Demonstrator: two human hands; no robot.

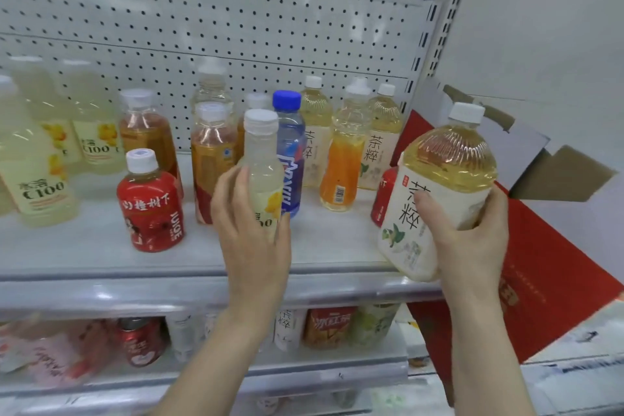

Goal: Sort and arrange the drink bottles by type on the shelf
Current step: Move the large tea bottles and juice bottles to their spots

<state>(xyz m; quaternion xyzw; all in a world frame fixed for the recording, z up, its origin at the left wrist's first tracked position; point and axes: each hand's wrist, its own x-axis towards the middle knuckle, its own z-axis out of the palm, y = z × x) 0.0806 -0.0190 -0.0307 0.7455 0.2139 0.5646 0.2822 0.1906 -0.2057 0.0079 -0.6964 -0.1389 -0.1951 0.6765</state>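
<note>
- The left hand point(251, 233) is gripping the pale cloudy lemon-drink plastic bottle with a white cap point(265, 159), with the fingers and thumb curling round its lower body.
- This bottle is standing upright just left of, and in front of, the clear blue-capped plastic water bottle point(288, 152). The hand is hiding its base, so contact with the grey metal shelf point(101, 246) cannot be told.
- The right hand point(472, 236) is gripping the large pale-yellow plastic tea bottle with a white label and white cap point(442, 179), with the thumb pressing on the label.
- The large tea bottle is tilting, cap leaning right, over the shelf's front edge and well right of the water bottle.
- An orange-filled waisted plastic bottle point(344, 162) is standing near the water bottle's right side.
- Two smaller pale-yellow tea bottles point(315, 132) are standing behind and right of the water bottle.
- A short red-labelled juice bottle with a white cap point(150, 209) is standing well left of the water bottle, nearer the front.
- An amber tea bottle point(211, 162) is standing just left of the gripped lemon bottle.
- A red cardboard carton point(553, 263) is leaning far right of the water bottle.
</note>
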